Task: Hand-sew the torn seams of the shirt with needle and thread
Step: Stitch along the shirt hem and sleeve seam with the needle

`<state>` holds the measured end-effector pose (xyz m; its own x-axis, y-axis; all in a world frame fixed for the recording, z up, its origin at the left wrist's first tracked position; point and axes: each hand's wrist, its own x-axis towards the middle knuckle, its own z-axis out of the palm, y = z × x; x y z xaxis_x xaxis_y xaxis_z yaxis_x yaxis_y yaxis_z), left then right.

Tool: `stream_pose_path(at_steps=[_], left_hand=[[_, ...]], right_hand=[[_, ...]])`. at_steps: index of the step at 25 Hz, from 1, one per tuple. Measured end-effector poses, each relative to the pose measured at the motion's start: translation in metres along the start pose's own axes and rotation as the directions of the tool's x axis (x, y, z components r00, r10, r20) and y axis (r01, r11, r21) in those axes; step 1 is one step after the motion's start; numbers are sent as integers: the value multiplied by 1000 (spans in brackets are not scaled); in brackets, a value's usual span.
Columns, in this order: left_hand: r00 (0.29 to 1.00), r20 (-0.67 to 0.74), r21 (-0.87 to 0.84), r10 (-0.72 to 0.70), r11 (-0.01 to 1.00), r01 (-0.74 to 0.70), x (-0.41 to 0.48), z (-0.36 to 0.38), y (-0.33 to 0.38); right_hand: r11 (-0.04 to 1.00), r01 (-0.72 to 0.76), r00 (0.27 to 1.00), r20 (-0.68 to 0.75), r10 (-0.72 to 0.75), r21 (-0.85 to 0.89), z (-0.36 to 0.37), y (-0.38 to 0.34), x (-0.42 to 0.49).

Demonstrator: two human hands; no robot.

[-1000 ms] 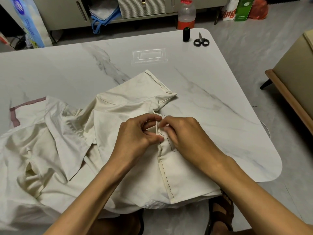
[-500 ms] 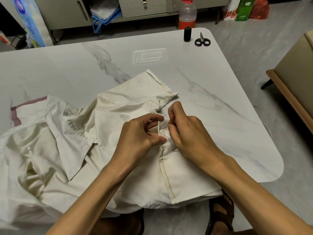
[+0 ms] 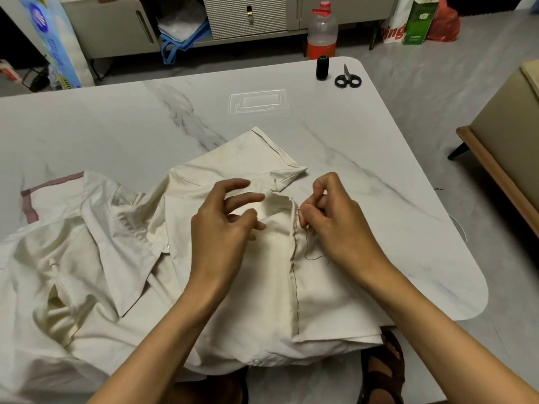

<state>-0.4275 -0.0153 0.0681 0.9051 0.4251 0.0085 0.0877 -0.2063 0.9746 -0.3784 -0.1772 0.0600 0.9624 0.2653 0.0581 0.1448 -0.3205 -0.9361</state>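
Note:
A cream shirt (image 3: 145, 258) lies crumpled on the marble table (image 3: 364, 158). Its raised seam (image 3: 294, 272) runs toward me with a line of dark stitches. A thin needle (image 3: 282, 209) lies crosswise through the top of the seam fold, its tip pointing left. My right hand (image 3: 335, 223) pinches the needle's right end just beside the seam. Dark thread (image 3: 312, 253) loops on the cloth below that hand. My left hand (image 3: 227, 228) hovers left of the seam with fingers spread and holds nothing; its fingertips are close to the needle tip.
A black thread spool (image 3: 322, 67) and small black scissors (image 3: 347, 80) sit at the table's far right corner. A bottle (image 3: 322, 30) stands on the floor behind the table. A wooden-framed seat (image 3: 507, 147) is at the right. The table's rounded edge lies just right of my right forearm.
My left hand has let go of the seam fold and spread its fingers. My right hand has shifted slightly right, and the needle now shows through the fold.

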Motion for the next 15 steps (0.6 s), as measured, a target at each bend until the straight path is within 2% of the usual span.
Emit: stream_pose_path(at_steps=[2,5,7,15], left_hand=[[991,33,-147,-131,980,135,1,3,-4],[935,258,-327,-242,889,320,-6,17,-4],[916,314,-409,-248,836,366,-9,27,-4],[907,296,-554,-299,720,418,-6,42,-7]], right_hand=[[976,-92,996,20,90,200,-3,-3,1],[918,-149,989,70,133,368,-1,-4,2],[903,-158,987,80,137,399,-1,-4,2],[926,-132,991,76,113,353,-5,-10,-1]])
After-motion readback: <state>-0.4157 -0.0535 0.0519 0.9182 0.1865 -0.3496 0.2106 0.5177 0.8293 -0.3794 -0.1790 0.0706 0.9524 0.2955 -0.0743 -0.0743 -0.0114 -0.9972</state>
